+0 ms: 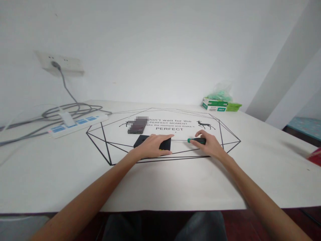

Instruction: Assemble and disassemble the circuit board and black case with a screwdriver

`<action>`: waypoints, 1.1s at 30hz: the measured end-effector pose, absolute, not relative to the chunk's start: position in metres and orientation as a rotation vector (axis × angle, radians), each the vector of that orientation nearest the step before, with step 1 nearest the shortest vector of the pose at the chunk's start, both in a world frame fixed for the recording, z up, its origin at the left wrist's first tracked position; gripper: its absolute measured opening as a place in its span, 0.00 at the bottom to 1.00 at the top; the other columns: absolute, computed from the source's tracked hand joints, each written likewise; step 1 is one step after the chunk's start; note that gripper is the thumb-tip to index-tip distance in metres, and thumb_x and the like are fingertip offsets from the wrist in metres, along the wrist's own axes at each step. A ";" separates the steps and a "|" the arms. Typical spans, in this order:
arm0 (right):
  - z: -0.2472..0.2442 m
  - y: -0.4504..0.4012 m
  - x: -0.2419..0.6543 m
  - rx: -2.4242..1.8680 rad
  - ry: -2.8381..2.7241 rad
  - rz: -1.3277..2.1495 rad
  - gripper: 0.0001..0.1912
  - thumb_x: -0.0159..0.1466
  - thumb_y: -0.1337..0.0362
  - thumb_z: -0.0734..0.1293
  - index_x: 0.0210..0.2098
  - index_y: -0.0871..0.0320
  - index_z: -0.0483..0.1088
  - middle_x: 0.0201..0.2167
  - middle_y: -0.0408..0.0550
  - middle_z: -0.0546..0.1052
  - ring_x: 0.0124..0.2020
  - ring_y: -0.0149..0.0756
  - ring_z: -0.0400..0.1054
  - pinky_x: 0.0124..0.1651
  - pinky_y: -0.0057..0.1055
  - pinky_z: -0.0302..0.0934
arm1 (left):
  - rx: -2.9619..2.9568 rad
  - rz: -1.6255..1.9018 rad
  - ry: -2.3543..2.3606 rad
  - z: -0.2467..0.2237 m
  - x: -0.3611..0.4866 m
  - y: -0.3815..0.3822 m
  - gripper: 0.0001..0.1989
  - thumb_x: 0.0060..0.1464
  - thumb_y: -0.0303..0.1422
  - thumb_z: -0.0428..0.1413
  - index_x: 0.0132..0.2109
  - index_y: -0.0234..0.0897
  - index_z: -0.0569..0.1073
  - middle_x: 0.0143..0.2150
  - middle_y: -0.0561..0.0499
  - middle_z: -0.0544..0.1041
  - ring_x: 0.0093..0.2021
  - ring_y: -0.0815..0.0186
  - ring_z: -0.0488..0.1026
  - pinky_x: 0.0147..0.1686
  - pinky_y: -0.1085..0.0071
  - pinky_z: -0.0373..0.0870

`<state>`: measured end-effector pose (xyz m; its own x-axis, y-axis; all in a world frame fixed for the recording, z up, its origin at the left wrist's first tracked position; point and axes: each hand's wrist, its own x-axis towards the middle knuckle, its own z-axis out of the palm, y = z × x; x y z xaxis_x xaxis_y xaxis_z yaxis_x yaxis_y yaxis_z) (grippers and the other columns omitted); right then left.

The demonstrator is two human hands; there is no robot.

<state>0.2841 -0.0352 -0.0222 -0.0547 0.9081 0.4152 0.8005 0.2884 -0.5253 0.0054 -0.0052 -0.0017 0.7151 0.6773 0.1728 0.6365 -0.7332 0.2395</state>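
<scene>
Head view: two hands (154, 145), one black box (165, 144), one screwdriver (197, 140).

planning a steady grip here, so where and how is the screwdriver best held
Probably by the thick black handle of the screwdriver, from the right, thumb and fingers on opposite sides, much as the right hand has it. The handle is the thickest part, while the thin shaft points left at the black box, so coming from the right should leave the tip free.
</scene>
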 end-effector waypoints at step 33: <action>-0.016 -0.034 0.285 -1.501 -1.877 0.424 0.25 0.54 0.40 0.66 0.24 0.59 0.72 0.18 0.42 0.66 0.23 0.31 0.56 0.26 0.29 0.50 | 2.737 0.373 1.045 -0.001 0.005 -0.005 0.36 0.54 0.48 0.55 0.67 0.44 0.56 0.64 0.48 0.64 0.61 0.52 0.64 0.56 0.62 0.59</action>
